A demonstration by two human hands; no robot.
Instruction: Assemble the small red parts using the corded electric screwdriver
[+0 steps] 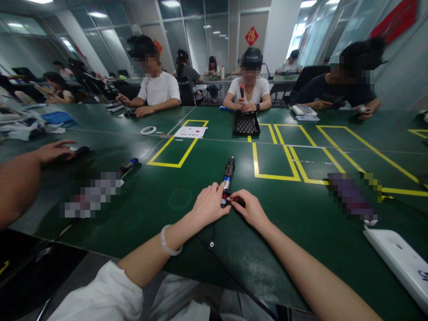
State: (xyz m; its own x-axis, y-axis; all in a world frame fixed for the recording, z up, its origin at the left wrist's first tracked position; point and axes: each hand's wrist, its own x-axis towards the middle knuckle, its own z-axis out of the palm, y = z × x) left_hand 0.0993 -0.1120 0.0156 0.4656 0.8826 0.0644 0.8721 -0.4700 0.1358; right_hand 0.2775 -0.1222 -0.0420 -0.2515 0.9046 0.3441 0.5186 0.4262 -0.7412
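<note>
An electric screwdriver (228,174) lies on the green table in front of me, its thin bit pointing away. Its outer shell appears to be off, showing a metal and blue body. My left hand (210,201) is closed around the near end from the left. At that same end, my right hand (246,206) pinches a small dark and red part that I cannot make out. A black cord (227,267) with a small ring terminal (211,244) beside it runs from under my hands over the table's front edge.
A white power strip (397,256) lies at the right edge. Across the table, a person sits behind a black tray (246,124). Yellow tape (277,176) marks rectangles. Another person's hand (56,151) reaches in from the left, near a second tool (129,165).
</note>
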